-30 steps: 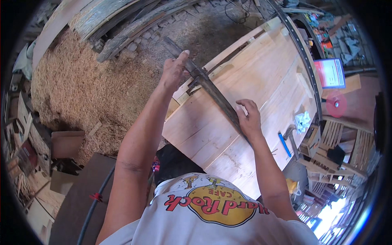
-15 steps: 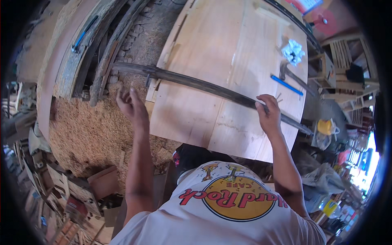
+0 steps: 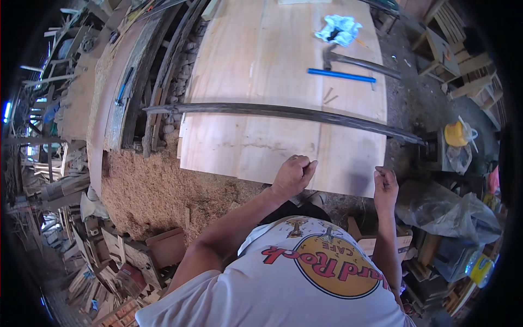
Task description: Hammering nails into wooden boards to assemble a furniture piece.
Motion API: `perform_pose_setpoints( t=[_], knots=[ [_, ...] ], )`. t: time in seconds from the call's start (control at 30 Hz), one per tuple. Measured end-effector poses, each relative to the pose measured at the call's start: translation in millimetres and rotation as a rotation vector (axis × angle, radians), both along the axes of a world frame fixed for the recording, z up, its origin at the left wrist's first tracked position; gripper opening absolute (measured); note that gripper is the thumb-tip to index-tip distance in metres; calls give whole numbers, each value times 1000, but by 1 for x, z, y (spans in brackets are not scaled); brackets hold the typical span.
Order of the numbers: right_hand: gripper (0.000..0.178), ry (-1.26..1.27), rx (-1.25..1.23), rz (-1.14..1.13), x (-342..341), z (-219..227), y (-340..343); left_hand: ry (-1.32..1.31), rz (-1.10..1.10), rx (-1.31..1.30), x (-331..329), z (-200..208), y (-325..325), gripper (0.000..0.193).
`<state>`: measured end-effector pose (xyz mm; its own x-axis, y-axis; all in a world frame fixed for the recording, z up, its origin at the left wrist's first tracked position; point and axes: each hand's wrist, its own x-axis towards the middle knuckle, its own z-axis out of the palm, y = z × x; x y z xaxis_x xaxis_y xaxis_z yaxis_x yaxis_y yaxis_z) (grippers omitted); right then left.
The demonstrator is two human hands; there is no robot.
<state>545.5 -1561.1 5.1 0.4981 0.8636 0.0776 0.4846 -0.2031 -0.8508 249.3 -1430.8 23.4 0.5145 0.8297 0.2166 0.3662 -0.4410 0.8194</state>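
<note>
A wide pale wooden panel of joined boards lies in front of me. Across it runs a long dark bar that looks like a bar clamp, its ends reaching past both sides. My left hand is closed over the panel's near edge; whether anything is inside its fingers is hidden. At the near right corner my right hand has its fingers curled together, and their contents cannot be made out. Beyond the bar lie two thin wood slivers, a blue tube-like rod, a hammer and a crumpled light-blue cloth or plastic.
Wood shavings cover the ground at left. Thick planks stand beyond, with a blue-handled tool on one. Offcuts pile up at lower left. A yellow container and clear plastic sheeting are on the right.
My left hand has come away from the clamp's left end to the panel's near edge and closed. My right hand has left the bar for the near right corner. The view has turned.
</note>
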Motion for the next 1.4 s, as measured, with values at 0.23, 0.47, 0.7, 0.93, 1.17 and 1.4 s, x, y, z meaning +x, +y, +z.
perform_pose_setpoints(
  t=[0.23,0.47,0.7,0.93,1.17,1.4],
  knots=[
    [11,-40,38,-100,28,6,-30,2,-32,87,50,-7,-12,23],
    [11,-58,-3,-182,41,9,-32,67,-54,28,74,-11,9,7],
    [11,-72,-89,-224,56,7,-21,118,-49,287,109,-11,64,24],
    [11,-59,-60,-296,64,18,-14,133,164,187,132,-28,158,28],
    [11,-43,-155,-297,105,-9,-31,221,-84,167,218,-33,148,17],
    [14,24,-212,-189,202,-61,-76,325,-171,360,308,-58,128,32]
  ],
)
